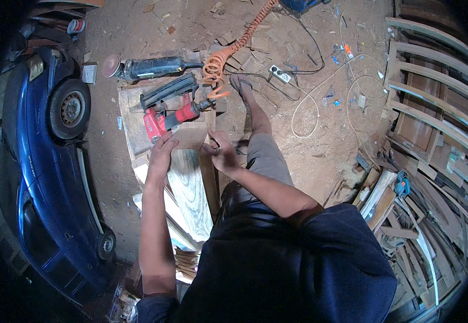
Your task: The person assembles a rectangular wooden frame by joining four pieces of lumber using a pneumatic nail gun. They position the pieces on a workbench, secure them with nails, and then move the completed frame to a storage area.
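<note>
A small flat piece of wood (188,137) lies between my hands, over the workbench. My left hand (163,153) grips its left edge, close to the foot of a red and black nail gun (161,123). At the right edge of the same piece, my right hand (221,153) is closed with its fingers curled. What the curled fingers cover is hidden. The nail gun rests on its side on the bench, joined to a coiled orange air hose (216,69). Below my hands is a longer grained board (189,185).
An angle grinder (150,68) lies at the bench's far end (130,102). A power strip (280,74) and cables (312,116) cross the littered floor. A blue car (50,177) stands left. Wooden frames (433,81) and piled offcuts (406,237) are at right.
</note>
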The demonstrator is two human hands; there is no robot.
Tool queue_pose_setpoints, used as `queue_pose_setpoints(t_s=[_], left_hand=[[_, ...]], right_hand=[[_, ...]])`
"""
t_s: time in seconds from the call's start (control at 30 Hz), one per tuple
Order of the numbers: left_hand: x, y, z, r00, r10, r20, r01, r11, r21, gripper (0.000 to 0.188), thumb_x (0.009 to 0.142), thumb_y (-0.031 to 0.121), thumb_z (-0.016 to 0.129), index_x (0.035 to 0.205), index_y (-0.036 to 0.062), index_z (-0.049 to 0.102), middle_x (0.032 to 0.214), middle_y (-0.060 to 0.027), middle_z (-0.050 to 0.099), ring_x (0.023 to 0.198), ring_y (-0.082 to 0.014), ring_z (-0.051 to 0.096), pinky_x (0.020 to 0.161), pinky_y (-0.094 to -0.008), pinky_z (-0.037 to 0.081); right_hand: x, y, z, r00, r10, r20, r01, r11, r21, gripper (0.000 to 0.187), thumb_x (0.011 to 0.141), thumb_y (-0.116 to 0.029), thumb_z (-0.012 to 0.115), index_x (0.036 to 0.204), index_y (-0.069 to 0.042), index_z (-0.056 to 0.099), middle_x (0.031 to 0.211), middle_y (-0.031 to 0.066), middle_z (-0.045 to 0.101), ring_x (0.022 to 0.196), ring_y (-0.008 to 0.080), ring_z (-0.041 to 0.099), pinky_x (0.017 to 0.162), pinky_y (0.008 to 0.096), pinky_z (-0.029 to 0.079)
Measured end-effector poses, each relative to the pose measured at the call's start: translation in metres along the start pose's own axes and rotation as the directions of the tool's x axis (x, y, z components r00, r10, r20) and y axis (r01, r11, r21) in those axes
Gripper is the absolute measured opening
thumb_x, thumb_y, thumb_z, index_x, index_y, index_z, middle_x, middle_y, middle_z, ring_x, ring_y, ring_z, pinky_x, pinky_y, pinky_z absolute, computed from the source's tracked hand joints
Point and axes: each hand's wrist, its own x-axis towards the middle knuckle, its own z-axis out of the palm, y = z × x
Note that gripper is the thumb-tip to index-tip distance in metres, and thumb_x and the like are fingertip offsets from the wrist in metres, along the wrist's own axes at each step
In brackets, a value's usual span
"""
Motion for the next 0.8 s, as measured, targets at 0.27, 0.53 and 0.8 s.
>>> queue_pose_setpoints(t_s=[0.27,0.53,0.8], left_hand=[[0.003,0.006,-0.006,0.969,-0.130,0.209,0.164,0.974,-0.155,0.083,0.083,0.030,0.062,0.157,-0.0003,0.039,0.162,-0.0164,0.037,0.150,-0.0296,0.032,0.123,-0.0369,0.020],[0.024,-0.027,-0.017,0.973,-0.111,0.203,0.137,0.983,-0.120,0.084,0.083,0.032,0.059,0.158,0.0006,0.038,0.164,-0.0153,0.035,0.155,-0.0291,0.023,0.125,-0.0396,0.015],[0.006,-0.001,-0.008,0.975,-0.144,0.169,0.162,0.982,-0.101,0.083,0.085,0.034,0.058,0.159,0.0024,0.037,0.162,-0.0150,0.038,0.149,-0.0301,0.034,0.124,-0.0406,0.018]], right_hand=[[0.008,-0.009,-0.012,0.992,-0.105,0.063,0.110,0.990,-0.093,0.048,0.084,-0.002,0.079,0.127,0.005,0.059,0.107,0.0190,0.062,0.084,0.0348,0.066,0.071,0.0398,0.054],[0.012,-0.002,-0.012,0.992,-0.046,0.114,0.053,0.997,-0.061,0.067,0.071,0.010,0.078,0.134,0.003,0.057,0.115,0.0215,0.062,0.093,0.0365,0.067,0.079,0.0381,0.056],[0.003,0.001,-0.012,0.988,0.031,0.150,-0.006,0.987,-0.164,0.062,0.071,0.005,0.078,0.130,0.002,0.059,0.111,0.0207,0.063,0.095,0.0345,0.064,0.085,0.0399,0.053]])
